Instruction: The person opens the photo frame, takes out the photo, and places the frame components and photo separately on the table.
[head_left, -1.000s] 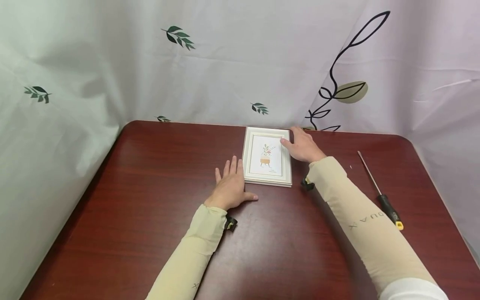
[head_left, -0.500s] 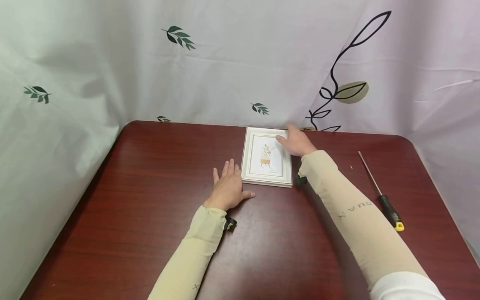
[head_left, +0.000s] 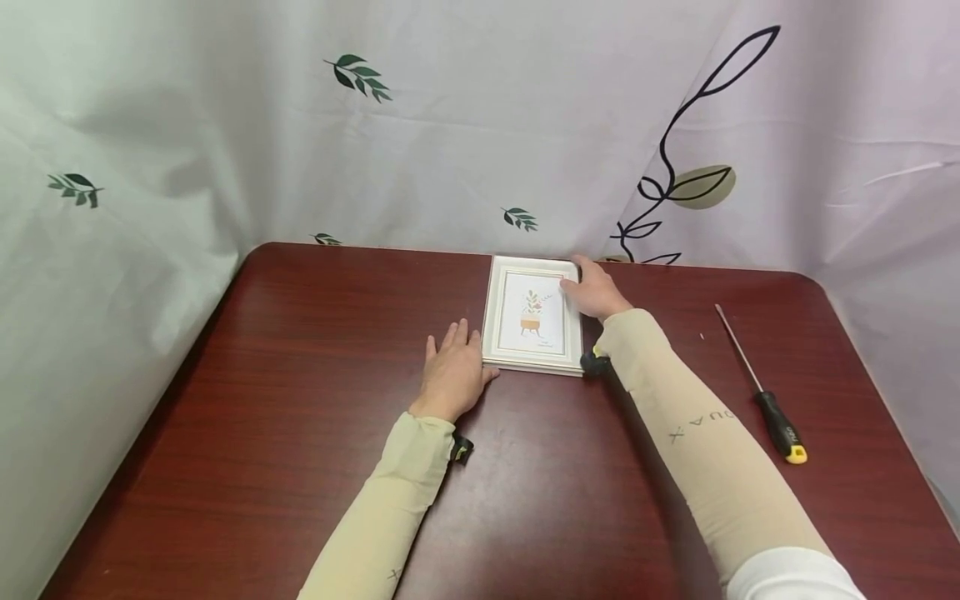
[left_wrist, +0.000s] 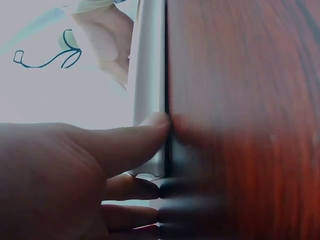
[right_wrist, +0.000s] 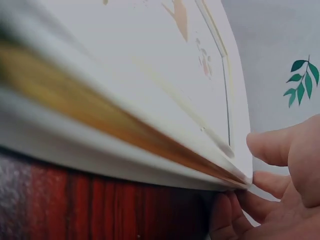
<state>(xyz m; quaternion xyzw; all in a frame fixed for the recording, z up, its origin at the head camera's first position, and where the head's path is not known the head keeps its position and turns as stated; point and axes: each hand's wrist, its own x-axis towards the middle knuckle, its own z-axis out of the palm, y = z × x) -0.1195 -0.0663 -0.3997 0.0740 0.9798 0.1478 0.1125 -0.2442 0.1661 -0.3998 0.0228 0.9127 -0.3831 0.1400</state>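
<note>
A white picture frame (head_left: 495,333) with a potted-plant print lies face up at the table's far edge. From the side, in the right wrist view, the picture frame (right_wrist: 165,145) shows two white layers with a gold-brown band between them. My left hand (head_left: 452,379) lies flat at its near left corner, fingers extended along the left side. In the left wrist view the left thumb (left_wrist: 145,132) presses against the near edge. My right hand (head_left: 598,292) grips the far right corner, thumb (right_wrist: 272,147) at the face and the other fingers curled at the edge and below.
A screwdriver (head_left: 765,396) with a black and yellow handle lies on the right of the dark red wooden table (head_left: 300,400). Behind the table hangs a pale curtain (head_left: 450,125) with leaf patterns, close to the far edge.
My left thumb has drawn in to the near edge of the picture frame. The right hand shifted left along the corner, then slightly back. The picture frame's upper layer has slid slightly left.
</note>
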